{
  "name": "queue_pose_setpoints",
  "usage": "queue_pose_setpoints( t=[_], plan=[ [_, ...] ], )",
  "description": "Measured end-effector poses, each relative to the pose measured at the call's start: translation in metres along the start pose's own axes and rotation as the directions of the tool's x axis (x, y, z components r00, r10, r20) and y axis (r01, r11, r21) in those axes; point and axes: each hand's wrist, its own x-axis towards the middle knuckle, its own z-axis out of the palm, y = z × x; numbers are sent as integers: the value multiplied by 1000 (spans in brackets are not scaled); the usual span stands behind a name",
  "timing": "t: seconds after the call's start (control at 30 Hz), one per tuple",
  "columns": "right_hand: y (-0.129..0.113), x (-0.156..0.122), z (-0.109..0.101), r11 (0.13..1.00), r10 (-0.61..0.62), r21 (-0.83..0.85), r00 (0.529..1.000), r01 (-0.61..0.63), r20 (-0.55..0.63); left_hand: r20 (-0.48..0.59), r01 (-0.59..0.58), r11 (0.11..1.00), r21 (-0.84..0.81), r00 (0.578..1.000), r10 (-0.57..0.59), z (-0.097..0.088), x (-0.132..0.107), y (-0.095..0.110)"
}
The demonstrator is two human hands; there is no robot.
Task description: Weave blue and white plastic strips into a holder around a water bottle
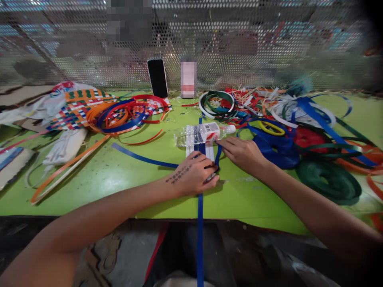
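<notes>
On the green table, several blue and white flat plastic strips lie crossed under a clear plastic bottle resting on its side. My left hand presses over the crossing with bent fingers closed on the strips; part of the crossing is hidden beneath it. To its right, my right hand pinches a blue strip that bends upward beside the bottle. One long blue strip runs down from the crossing over the table's near edge. Another blue strip reaches out to the left.
Coiled orange, blue and red strips lie beside a checkered woven piece at left. Rolls of blue strip and green strip sit at right. A phone and a blurred-out upright object stand before the perforated metal panel.
</notes>
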Motion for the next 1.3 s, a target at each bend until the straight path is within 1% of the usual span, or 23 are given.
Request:
queue_pose_setpoints(
  t=[0.1, 0.2, 0.3, 0.4, 0.5, 0.67, 0.8, 1.03, 1.17, 1.3],
  plan=[
    [-1, -2, -8, 992, 76, 103, 995, -70, -64, -13, -1, 1000, -6, 1000, 1, 1, 0, 0],
    [-7, -5, -19, 973, 82, 225, 986, -48, -148, -28, 0, 1000, -11, 1000, 0, 3, -1, -1],
    [-15, -6, -22, 955, 73, 296, 981, -16, -181, -17, 8, 1000, -16, 1000, -8, 4, -1, -1],
    [-21, -5, -18, 962, 80, 269, 985, -36, -152, -25, 4, 1000, -12, 1000, -4, 4, -1, -1],
    [-24, -4, -12, 970, 124, 220, 988, -102, -90, -47, -8, 1000, 0, 999, 8, 4, -1, -1],
    [-25, -4, -4, 975, 136, 177, 991, -135, 3, -28, -5, 1000, 11, 1000, 5, 4, 0, -1],
    [-24, -3, -3, 968, 147, 202, 989, -150, 30, -18, 4, 1000, -14, 1000, -4, 2, -1, 0],
    [-15, -7, -4, 948, 107, 290, 990, -131, 95, -11, 73, 986, -152, 997, -76, 8, -5, -2],
    [-13, -8, -3, 930, 117, 335, 986, -150, 117, -17, 73, 988, -138, 997, -76, 12, -6, -3],
    [-12, -7, -2, 923, 119, 354, 986, -153, 117, -27, 54, 992, -111, 998, -57, 12, -6, -3]
  ],
)
